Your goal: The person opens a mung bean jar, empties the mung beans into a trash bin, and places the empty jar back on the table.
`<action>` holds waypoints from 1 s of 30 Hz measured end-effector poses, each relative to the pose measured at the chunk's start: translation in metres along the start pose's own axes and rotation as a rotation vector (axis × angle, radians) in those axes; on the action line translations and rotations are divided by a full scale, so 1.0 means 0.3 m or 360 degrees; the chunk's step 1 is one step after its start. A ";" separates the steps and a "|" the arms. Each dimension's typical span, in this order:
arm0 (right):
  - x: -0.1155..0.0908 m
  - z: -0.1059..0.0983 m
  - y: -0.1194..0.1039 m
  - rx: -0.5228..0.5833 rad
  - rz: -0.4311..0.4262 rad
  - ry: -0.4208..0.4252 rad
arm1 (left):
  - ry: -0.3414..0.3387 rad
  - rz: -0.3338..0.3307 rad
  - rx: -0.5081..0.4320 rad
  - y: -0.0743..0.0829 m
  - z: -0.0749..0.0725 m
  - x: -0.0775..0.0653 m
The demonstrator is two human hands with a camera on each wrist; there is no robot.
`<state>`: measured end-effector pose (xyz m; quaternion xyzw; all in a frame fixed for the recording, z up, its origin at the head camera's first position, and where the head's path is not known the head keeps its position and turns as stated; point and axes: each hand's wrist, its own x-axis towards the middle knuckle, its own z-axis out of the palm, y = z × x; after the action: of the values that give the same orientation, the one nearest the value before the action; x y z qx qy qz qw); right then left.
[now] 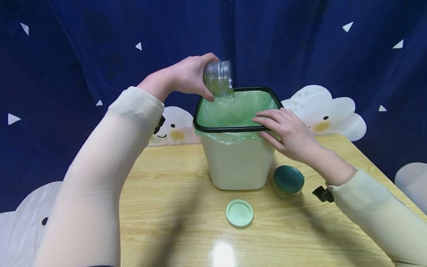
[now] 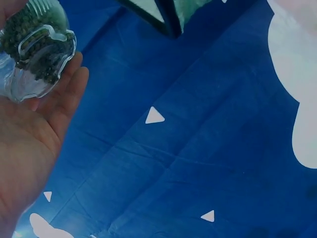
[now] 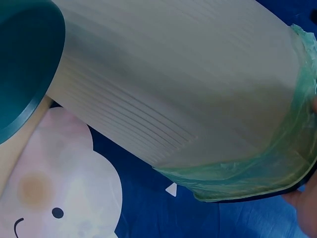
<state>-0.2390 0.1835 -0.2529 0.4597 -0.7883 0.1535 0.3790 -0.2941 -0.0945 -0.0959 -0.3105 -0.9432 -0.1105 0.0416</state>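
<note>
Jar (image 1: 220, 74) clear, tipped, spilling green granules (image 2: 42, 54); left fingers (image 2: 73, 94) wrap it, right fingers (image 1: 268, 121) extended.

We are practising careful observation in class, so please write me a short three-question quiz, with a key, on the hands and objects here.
1. Which hand holds the tilted clear jar?

2. What does the right hand touch?
A) the dark blue curtain
B) the black rim of the bin
C) the teal-topped container

3. True or false: the light green lid lies on the table, apart from the clear jar.

Key:
1. The left hand
2. B
3. True
</note>
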 end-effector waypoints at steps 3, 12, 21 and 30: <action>0.002 0.000 0.001 -0.0004 0.0001 -0.0001 | -0.0022 -0.0012 -0.0011 -0.005 0.008 0.002; -0.005 -0.007 0.001 -0.0005 0.0008 -0.0004 | -0.0031 -0.0001 0.0002 -0.012 0.016 0.006; -0.012 -0.011 0.005 -0.0014 0.0005 -0.0029 | 0.0020 0.0014 0.0032 0.002 -0.004 0.013; -0.009 -0.006 0.006 -0.0017 0.0006 -0.0033 | -0.0027 -0.0001 0.0013 -0.006 0.009 0.014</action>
<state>-0.2388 0.1872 -0.2536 0.4579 -0.7937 0.1453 0.3731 -0.2986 -0.0929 -0.0981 -0.3109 -0.9441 -0.1040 0.0349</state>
